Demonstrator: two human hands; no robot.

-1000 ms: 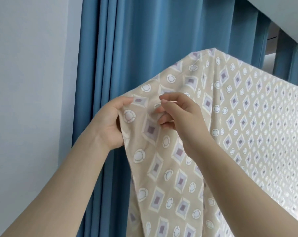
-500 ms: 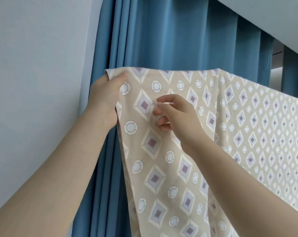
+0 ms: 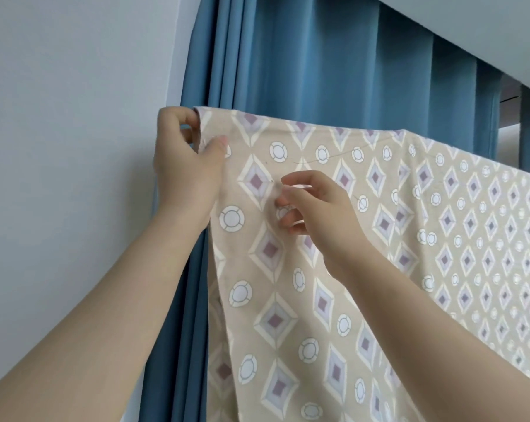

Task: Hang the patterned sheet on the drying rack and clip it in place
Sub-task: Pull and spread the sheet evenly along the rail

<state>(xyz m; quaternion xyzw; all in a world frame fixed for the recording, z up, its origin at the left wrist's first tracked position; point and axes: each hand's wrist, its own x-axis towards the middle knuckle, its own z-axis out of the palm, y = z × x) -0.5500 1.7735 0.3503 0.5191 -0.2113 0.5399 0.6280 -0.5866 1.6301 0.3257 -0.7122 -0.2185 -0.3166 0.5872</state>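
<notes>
Blue curtain [image 3: 333,80] fills my view, with one pale wall [image 3: 69,147] to its left. In front of the curtain hangs one patterned sheet [image 3: 440,269], its top edge running long from the curtain's left edge across to the right. Whatever carries it is hidden, so I can't see the rack.

Two hands are up, apart. The left hand [image 3: 184,166] is at the curtain's left edge, clamped on the sheet's top corner, thumb on the front. The right hand [image 3: 315,208] sits further along the curtain and lower, fingers curled against the cloth. Something small and pale is at its fingertips, clip or fabric, I can't tell.

I'd say the left hand is nearer the corner, and the fastening goes up along that top edge.
</notes>
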